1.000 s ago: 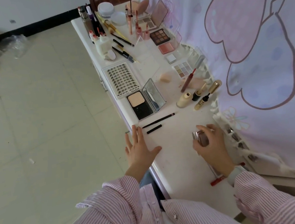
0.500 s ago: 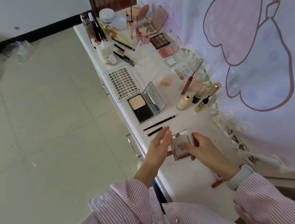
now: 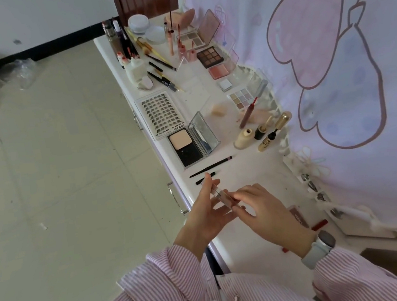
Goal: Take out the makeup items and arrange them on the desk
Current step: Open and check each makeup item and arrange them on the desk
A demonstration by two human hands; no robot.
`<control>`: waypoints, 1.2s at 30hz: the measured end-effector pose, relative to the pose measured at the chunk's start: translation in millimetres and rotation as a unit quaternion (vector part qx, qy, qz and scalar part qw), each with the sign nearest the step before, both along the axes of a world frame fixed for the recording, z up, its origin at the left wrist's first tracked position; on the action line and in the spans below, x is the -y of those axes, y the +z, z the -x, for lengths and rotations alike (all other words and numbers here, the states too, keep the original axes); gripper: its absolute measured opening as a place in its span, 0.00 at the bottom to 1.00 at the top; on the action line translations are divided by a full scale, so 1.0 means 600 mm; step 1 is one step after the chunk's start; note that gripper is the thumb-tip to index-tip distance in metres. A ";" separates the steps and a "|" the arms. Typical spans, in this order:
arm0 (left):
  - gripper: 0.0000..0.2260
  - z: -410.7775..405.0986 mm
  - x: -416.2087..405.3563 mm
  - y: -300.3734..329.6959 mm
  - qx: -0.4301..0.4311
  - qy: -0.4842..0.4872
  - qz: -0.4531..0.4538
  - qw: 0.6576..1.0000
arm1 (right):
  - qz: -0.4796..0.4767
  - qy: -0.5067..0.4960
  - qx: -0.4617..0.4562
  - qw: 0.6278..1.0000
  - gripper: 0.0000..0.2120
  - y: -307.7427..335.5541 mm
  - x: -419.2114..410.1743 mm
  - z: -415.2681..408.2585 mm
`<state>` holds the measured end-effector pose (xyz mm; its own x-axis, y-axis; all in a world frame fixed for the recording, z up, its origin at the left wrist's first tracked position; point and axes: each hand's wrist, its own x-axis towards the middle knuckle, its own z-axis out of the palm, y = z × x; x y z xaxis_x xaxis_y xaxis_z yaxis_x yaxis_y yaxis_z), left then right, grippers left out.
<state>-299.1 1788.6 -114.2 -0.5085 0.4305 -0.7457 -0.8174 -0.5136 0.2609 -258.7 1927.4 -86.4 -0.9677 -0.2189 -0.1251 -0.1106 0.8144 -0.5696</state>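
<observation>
Turned edge-on since half a second ago, when its broad face showed, the small clear compact [image 3: 220,194] now sits as a thin strip between the two hands above the near end of the white desk [image 3: 242,170]. Fingers of the left hand [image 3: 206,212] are spread and nearly straight, their tips against the compact's left side, while the right hand [image 3: 262,207] curls its fingers over the compact's right end and pinches it. Just beyond the fingertips lie a short black stick [image 3: 204,177] and a long black pencil [image 3: 210,166]. Farther along the desk an open powder compact [image 3: 192,142] stands with its mirror up, beside a lash tray [image 3: 162,114]. Right of those are a cream bottle [image 3: 242,138] and a gold-capped tube [image 3: 274,131]. A pale watch [image 3: 319,248] is on the right wrist.
</observation>
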 end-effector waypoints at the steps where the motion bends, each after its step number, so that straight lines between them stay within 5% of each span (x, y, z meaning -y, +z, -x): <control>1: 0.24 0.000 0.000 -0.001 -0.002 -0.004 0.003 1.000 | -0.011 0.008 -0.002 1.000 0.15 0.001 0.000 0.001; 9: 0.18 -0.004 0.007 -0.008 -0.086 -0.027 -0.018 0.996 | -0.038 -0.026 -0.011 0.999 0.10 0.004 -0.010 0.012; 12: 0.19 -0.002 0.004 -0.005 -0.180 -0.043 0.116 0.976 | 0.010 -0.026 0.048 0.998 0.10 -0.004 -0.019 0.010; 15: 0.35 -0.006 0.003 -0.007 -0.320 -0.098 0.300 0.893 | 0.137 -0.108 0.141 0.975 0.13 0.000 -0.031 0.013; 18: 0.45 -0.016 0.005 -0.011 -0.417 -0.184 0.389 0.801 | 0.243 -0.193 0.200 0.929 0.11 0.008 -0.039 0.023; 22: 0.46 -0.029 -0.007 -0.015 -0.522 -0.268 0.426 0.688 | 0.221 -0.139 0.222 0.939 0.09 0.018 -0.032 0.037; 33: 0.38 -0.034 -0.003 -0.018 -0.607 -0.333 0.495 0.525 | 0.134 -0.102 0.239 0.956 0.06 -0.002 -0.028 0.038; 36: 0.39 -0.036 -0.006 -0.019 -0.606 -0.345 0.504 0.509 | 0.101 -0.110 0.237 0.960 0.04 -0.002 -0.028 0.039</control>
